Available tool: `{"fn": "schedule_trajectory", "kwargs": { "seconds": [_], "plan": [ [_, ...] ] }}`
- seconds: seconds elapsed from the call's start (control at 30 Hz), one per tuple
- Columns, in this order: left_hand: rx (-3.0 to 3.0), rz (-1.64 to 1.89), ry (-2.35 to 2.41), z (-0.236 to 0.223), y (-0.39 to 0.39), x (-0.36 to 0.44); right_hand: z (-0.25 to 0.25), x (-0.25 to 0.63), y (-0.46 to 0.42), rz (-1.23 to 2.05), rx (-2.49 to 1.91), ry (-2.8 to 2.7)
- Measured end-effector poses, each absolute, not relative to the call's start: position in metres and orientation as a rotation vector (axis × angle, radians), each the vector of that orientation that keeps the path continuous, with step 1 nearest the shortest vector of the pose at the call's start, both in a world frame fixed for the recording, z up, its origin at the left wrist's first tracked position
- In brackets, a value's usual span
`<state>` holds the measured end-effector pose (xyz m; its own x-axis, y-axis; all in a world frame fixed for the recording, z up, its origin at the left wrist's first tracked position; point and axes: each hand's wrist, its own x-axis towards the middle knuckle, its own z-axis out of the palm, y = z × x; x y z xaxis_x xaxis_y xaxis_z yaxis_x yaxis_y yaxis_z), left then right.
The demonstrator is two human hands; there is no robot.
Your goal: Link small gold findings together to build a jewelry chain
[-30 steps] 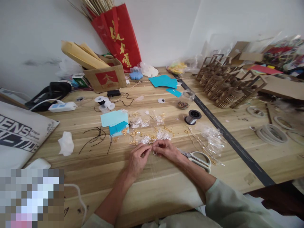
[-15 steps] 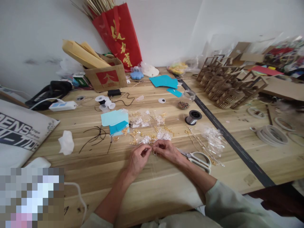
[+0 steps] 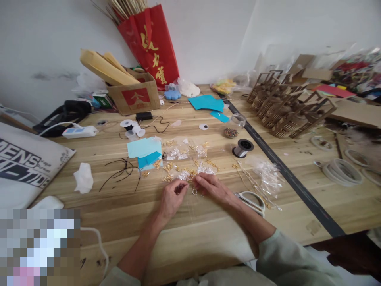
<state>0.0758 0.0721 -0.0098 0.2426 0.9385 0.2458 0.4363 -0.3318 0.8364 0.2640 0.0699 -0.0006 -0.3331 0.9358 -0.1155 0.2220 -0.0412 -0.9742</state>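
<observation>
Close together at the front middle of the table are my two hands. My left hand (image 3: 172,197) is pinched, thumb against forefinger; whatever is between the tips is too small to make out. My right hand (image 3: 212,188) lies just right of it, fingers pressed together and bent down, its fingertips partly hidden. A small ring (image 3: 194,192) shows below the gap between the hands, and a faint clear line seems to run down from there. Just beyond the fingertips lie small silver pieces (image 3: 183,175) and gold pieces (image 3: 168,167). Scissors (image 3: 253,201) lie partly under my right forearm.
A spool of wire (image 3: 243,148) and a jar of beads (image 3: 234,126) stand right of centre. Chains (image 3: 250,178) and clear plastic bags (image 3: 268,176) lie to the right. Blue card (image 3: 143,147) and black cords (image 3: 122,171) are on the left. Wooden frames (image 3: 288,105) stand back right.
My right hand has moved slightly away from my left, its fingers now flatter and lower. The gap between the fingertips is wider, and the small ring shows more plainly.
</observation>
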Motion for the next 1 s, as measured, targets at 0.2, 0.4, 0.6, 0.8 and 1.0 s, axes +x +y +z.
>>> {"fn": "schedule_trajectory", "kwargs": {
  "seconds": [0.2, 0.4, 0.6, 0.8, 1.0],
  "plan": [
    [1.874, 1.014, 1.265, -0.01, 0.0723, 0.0761, 0.0079, 0.2676, 0.0664, 1.233, -1.329, -1.792],
    [1.873, 1.012, 1.284, -0.0104, 0.0718, 0.0754, 0.0057, 0.2691, 0.0666, 0.98, -1.359, -1.947],
    [1.945, 1.109, 1.309, -0.0107, 0.0736, 0.0744, 0.0024, 0.2684, 0.0679, 0.838, -1.345, -2.085],
    [1.903, 1.067, 1.288, -0.0101, 0.0729, 0.0752, 0.0011, 0.2682, 0.0679, 0.858, -1.409, -2.055],
    [1.849, 1.018, 1.29, -0.0126, 0.0715, 0.0778, 0.0006, 0.2643, 0.0685, 0.94, -1.4, -2.002]
  ]
}}
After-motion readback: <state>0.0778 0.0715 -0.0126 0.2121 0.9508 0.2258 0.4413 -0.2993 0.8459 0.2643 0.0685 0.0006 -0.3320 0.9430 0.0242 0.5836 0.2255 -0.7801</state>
